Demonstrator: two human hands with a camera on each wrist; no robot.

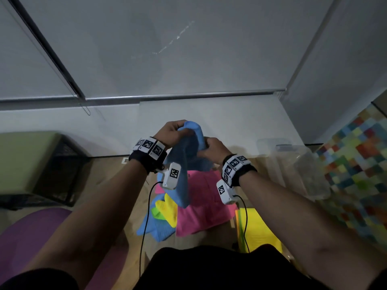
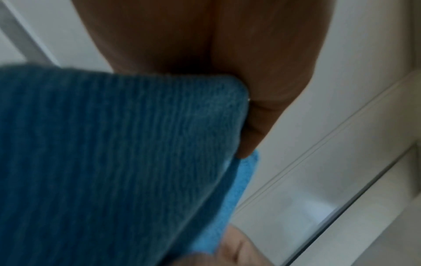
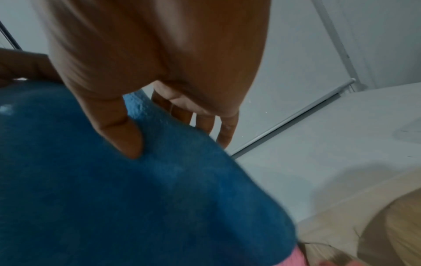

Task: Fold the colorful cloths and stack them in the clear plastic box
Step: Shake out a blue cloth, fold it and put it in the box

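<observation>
I hold a blue cloth (image 1: 188,147) up in the air above the floor with both hands. My left hand (image 1: 173,130) grips its top edge, and in the left wrist view the blue cloth (image 2: 114,153) fills the frame under my thumb (image 2: 257,129). My right hand (image 1: 211,146) pinches the cloth from the right; its thumb (image 3: 123,133) presses on the blue cloth (image 3: 136,198) with the fingers behind it. The cloth's lower part hangs down. On the floor below lie a pink cloth (image 1: 205,206), a yellow cloth (image 1: 167,210) and another blue cloth (image 1: 157,229). The clear plastic box (image 1: 297,164) stands to the right.
A yellow mat (image 1: 257,229) lies at the lower right. A multicoloured checkered surface (image 1: 360,164) borders the right side. A green-topped black crate (image 1: 41,164) stands at the left, and a purple mat (image 1: 31,237) lies in front of it. White walls rise behind.
</observation>
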